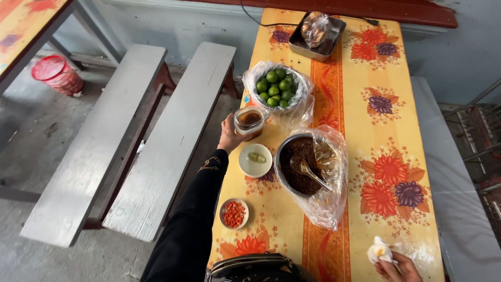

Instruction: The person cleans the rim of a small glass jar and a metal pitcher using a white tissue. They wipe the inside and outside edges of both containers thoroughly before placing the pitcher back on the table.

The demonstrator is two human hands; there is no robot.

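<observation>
My left hand [228,137] reaches out in a black sleeve and grips a clear plastic jar [249,121] of brown sauce near the table's left edge. Just in front of the jar sits a small white dish [255,161] with lime pieces. My right hand [397,268] rests at the near right of the table, closed on a crumpled white tissue [380,251]. Between the hands stands a metal bowl of dark brown paste [301,165] with a spoon in it, wrapped in a clear plastic bag.
A long table has a yellow flowered cloth [365,130]. A bagged bowl of green limes [277,87], a metal tray with a bagged item [317,35] and a small dish of chopped red chilli [234,213] stand on it. Grey benches [172,141] lie left; a black bag [255,267] is near me.
</observation>
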